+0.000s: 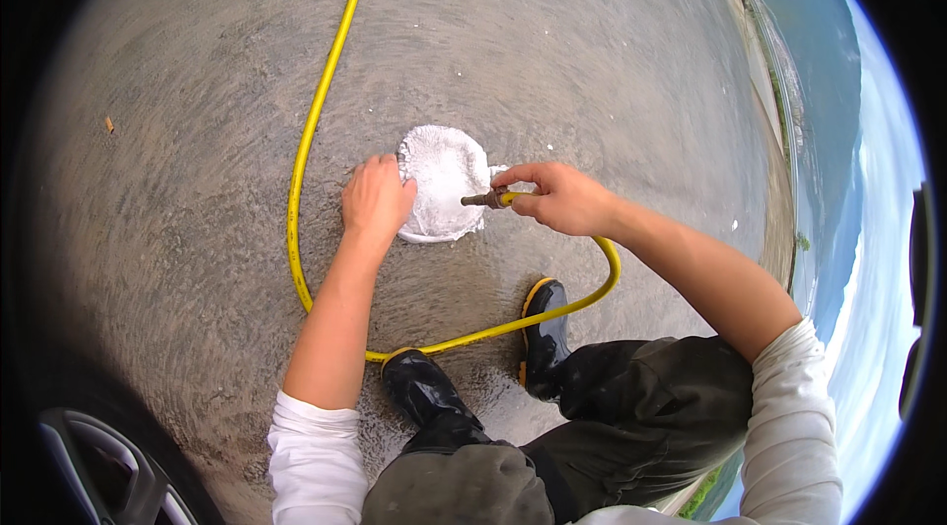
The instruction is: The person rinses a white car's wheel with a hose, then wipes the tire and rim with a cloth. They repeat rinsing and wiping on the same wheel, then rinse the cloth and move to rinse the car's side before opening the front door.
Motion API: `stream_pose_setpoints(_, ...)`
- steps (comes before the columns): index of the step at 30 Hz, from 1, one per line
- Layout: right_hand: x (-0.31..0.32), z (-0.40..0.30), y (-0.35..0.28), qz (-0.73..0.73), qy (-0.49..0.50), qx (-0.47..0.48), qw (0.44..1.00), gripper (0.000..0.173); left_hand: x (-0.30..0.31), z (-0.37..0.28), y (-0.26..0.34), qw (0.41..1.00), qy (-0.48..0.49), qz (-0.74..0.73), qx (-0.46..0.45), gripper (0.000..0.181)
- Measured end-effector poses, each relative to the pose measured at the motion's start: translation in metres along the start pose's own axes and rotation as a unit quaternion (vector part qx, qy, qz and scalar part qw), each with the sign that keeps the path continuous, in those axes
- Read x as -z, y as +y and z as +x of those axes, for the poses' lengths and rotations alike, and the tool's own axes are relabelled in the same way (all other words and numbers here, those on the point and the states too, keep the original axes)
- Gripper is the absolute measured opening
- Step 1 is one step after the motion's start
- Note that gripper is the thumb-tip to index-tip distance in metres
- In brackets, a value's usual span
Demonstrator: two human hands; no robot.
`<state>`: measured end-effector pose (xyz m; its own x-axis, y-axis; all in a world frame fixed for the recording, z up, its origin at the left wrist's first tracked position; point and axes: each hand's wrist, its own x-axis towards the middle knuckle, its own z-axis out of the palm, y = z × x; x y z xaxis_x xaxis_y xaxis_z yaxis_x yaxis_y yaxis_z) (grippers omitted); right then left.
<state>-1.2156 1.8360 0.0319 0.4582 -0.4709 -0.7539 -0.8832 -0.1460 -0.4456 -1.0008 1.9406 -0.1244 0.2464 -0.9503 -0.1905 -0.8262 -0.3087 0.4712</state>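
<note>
A round, white, fleecy cloth or pad (444, 177) with a ruffled rim is in front of me, low over the wet concrete. My left hand (376, 201) grips its left edge, thumb toward the white surface and fingers curled around the far side. In my right hand (560, 197) is the end of a yellow hose (516, 197), held between thumb and fingers just behind the fitting. The dark metal nozzle (481, 199) points left across the pad's right part. Whether water is flowing from it is hard to make out.
The hose runs under my left forearm, past both black rubber boots (547, 336), and loops up to my right hand. A vehicle wheel (118, 466) stands at the lower left. Small debris dots the concrete ground (577, 66). A railing (784, 81) lines the far right.
</note>
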Motion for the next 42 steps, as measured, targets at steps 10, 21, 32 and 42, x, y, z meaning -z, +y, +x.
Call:
stream_pose_setpoints(10, 0.0, -0.012, -0.003, 0.046, 0.081, 0.066, 0.993, 0.041, 0.038, 0.015, 0.029, 0.91, 0.171, -0.378, -0.018, 0.03)
stream_pose_setpoints(21, 0.017, -0.015, 0.012, 0.082, 0.132, 0.03, 0.987, 0.039, -0.01, -0.026, 0.017, 0.977, 0.009, -0.021, -0.212, 0.051)
stream_pose_setpoints(32, 0.002, -0.008, -0.009, 0.021, 0.081, 0.082, 0.993, 0.042, -0.007, -0.037, 0.019, 0.989, 0.053, 0.103, -0.091, 0.029)
stream_pose_setpoints(42, 0.011, 0.004, 0.002, 0.114, 0.157, 0.06, 0.979, 0.04, 0.025, 0.003, -0.015, 0.7, 0.227, -0.641, 0.216, 0.037)
